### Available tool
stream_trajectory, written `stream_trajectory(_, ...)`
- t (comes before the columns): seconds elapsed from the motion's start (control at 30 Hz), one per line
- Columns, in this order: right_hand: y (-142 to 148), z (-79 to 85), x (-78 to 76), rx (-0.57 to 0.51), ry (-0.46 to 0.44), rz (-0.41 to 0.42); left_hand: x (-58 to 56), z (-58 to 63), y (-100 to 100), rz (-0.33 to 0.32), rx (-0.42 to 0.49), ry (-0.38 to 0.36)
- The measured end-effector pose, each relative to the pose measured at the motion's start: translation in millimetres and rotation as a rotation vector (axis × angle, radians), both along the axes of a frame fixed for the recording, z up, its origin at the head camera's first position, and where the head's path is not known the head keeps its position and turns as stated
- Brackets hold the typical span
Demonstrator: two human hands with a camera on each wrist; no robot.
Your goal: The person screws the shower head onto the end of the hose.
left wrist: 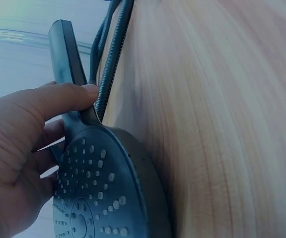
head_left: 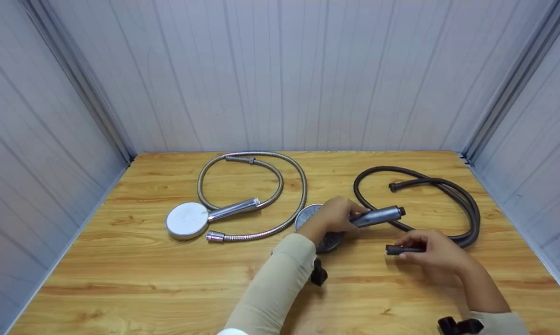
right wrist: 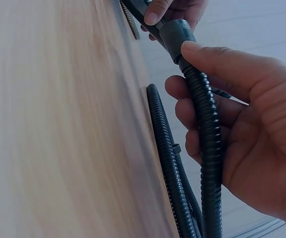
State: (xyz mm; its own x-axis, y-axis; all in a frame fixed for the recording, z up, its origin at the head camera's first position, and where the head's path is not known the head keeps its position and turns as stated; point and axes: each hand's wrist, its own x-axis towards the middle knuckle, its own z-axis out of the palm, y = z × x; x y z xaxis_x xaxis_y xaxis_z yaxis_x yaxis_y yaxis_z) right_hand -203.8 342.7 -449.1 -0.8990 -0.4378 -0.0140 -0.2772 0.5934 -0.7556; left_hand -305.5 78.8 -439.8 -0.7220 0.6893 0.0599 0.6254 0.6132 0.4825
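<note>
My left hand (head_left: 338,215) grips the neck of a dark grey shower head (head_left: 377,217), its handle pointing right and slightly up. In the left wrist view the round spray face (left wrist: 91,188) shows many small nozzles, and the thumb lies across the neck. My right hand (head_left: 435,251) pinches a black shower hose (head_left: 412,250) just behind its end fitting (right wrist: 177,37). That fitting points left, below and apart from the handle's threaded end (head_left: 402,211). The rest of the hose (head_left: 470,209) loops on the table behind the right hand, its other end (head_left: 393,187) lying loose.
A chrome shower head (head_left: 186,220) with a white face lies to the left on the wooden table (head_left: 168,288). Around it coils a silver metal hose (head_left: 303,186), its near end fitting (head_left: 214,236) pointing left. Pale panel walls (head_left: 280,74) enclose the back and sides.
</note>
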Motion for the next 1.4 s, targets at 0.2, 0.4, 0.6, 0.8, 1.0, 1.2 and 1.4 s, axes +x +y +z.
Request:
stream_trajectory(0.2,1,1.7,0.8,0.022,0.018,-0.033,2.2,2.1,-1,0.007,0.020,-0.011)
stream_trajectory(0.4,2,5.0,3.4,0.013,0.044,-0.049,4.1,3.7,-3,0.010,0.047,-0.019)
stream_trajectory(0.6,2,9.2,5.8,0.021,0.067,-0.109,5.6,4.2,-6,0.001,0.040,-0.011)
stream_trajectory(0.8,-3,10.0,8.5,-0.008,0.133,-0.201,7.5,3.7,-7,-0.009,0.014,0.034)
stream_trajectory(1.0,-3,11.2,9.5,0.001,0.219,-0.247,10.6,4.6,-9,-0.006,-0.013,0.064)
stream_trajectory(1.2,0,13.7,10.5,0.030,0.294,-0.279,12.2,7.0,-10,-0.013,-0.025,0.093)
stream_trajectory(1.4,4,18.6,11.9,0.074,0.335,-0.313,13.0,7.8,-11,-0.037,-0.039,0.137)
